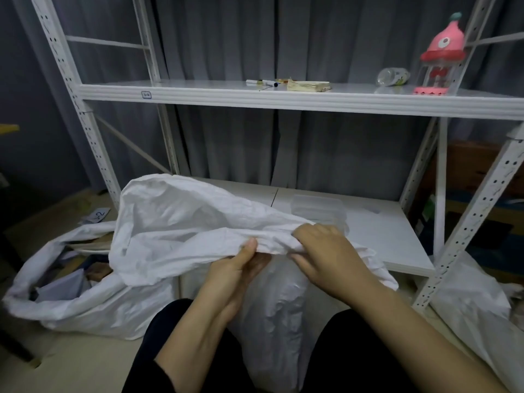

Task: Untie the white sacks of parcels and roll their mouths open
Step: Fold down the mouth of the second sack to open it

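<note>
knees: black trousers (340, 350) at the bottom edge, both bare forearms reaching out over them
left hand (241, 265): palm turned up, thumb pressed on top of the bunched sack edge, fingers tucked under it, so it's pinching the cloth
right hand (326, 251): knuckles up, just beside the left one, fingers curled over the same bunched edge and clamped on it
sack (175, 222): white woven plastic, super crinkly. The body stands between the knees and the loose top billows up and off to the left of the hands, with the gathered edge stretched between them
floor (71, 364): pale beige, kinda matte
second sack (85, 304): left of the first, slumped on the floor, mouth already wide open
parcels (71, 282): flat grey and brown packs showing inside that open mouth
third sack (476, 307): same white stuff, lying off to the right by the rack post
lower shelf (382, 231): smooth white board with a clear plastic box (320, 208) on it, right behind the hands
upper shelf (198, 95): white metal, holds markers (262, 83), a paper stack (307, 85), a tipped bottle (392, 76) and a pink toy (441, 52)
curtain (241, 146): grey, hanging in folds behind the rack
</note>
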